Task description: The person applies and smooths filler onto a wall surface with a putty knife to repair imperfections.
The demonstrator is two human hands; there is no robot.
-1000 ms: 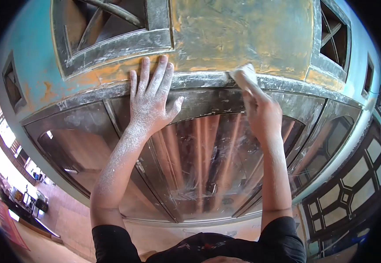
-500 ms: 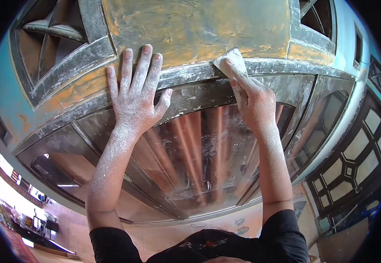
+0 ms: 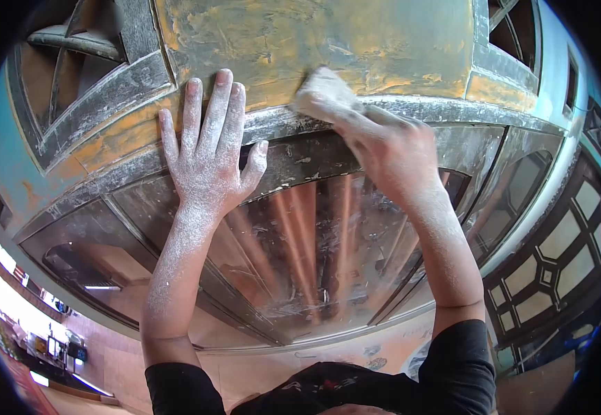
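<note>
My left hand (image 3: 207, 155), coated in white dust, lies flat with fingers spread across the dark wooden moulding (image 3: 272, 128) and the lower edge of the yellow-and-grey panel (image 3: 300, 41). Farther right, my right hand (image 3: 390, 142) has its fingers closed on a whitish, dusty piece of sandpaper (image 3: 326, 86). The sandpaper is smeared by motion and sits where the panel meets the moulding. White dust and worn paint mark the wood there. Part of the sandpaper is hidden under my fingers.
Below the moulding are glazed panes (image 3: 321, 242) in dark frames. Lattice openings flank the panel at upper left (image 3: 72, 62) and upper right (image 3: 511, 31). A dark patterned door (image 3: 549, 270) stands at right. Household items (image 3: 55, 353) appear at lower left.
My right hand has swept left along the moulding with the sandpaper, and its wrist has turned. My left hand keeps its place on the wood. The view has shifted slightly.
</note>
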